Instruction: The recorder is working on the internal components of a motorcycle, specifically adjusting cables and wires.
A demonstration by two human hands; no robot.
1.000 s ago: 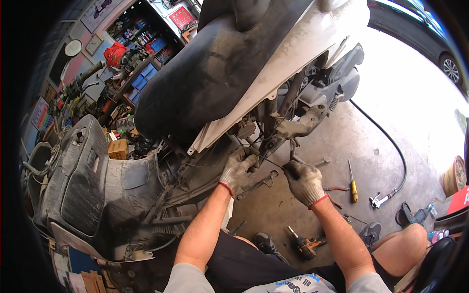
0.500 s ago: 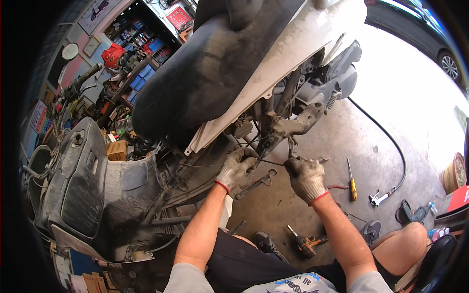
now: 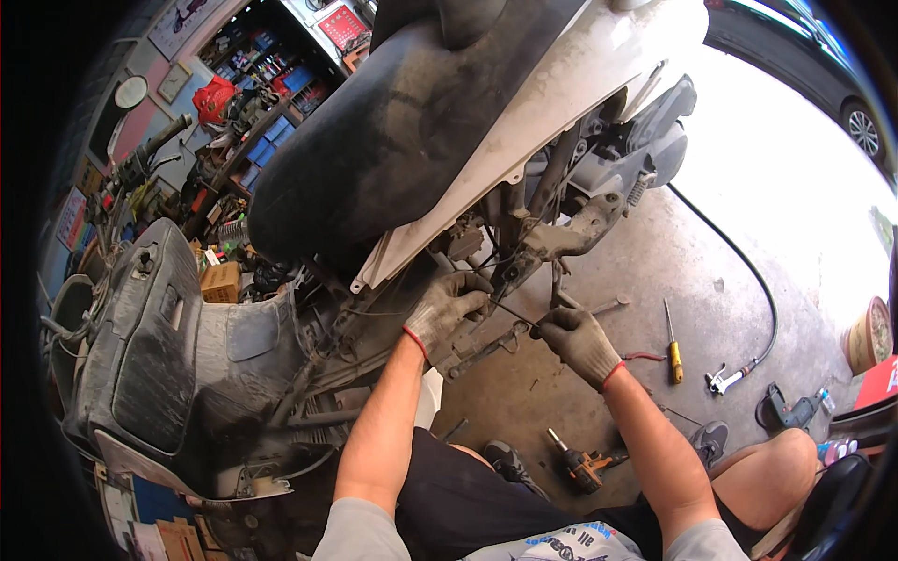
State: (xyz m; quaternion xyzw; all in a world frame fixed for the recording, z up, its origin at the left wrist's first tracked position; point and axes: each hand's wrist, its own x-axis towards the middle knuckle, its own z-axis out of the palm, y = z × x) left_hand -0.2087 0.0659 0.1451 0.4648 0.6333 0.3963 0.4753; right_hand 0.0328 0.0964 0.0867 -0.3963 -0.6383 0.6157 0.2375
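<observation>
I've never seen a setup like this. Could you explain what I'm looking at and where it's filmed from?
There is no robot here: a person wears a fisheye camera on the head, looking down, so edges bend. Both hands wear pale gloves. The right hand pinches a thin dark cable, which runs to the left hand; exactly how that one grips it is hidden. Above and to the left is a dusty scooter. On the floor lie a screwdriver, pliers, and an orange-and-black drill.
</observation>
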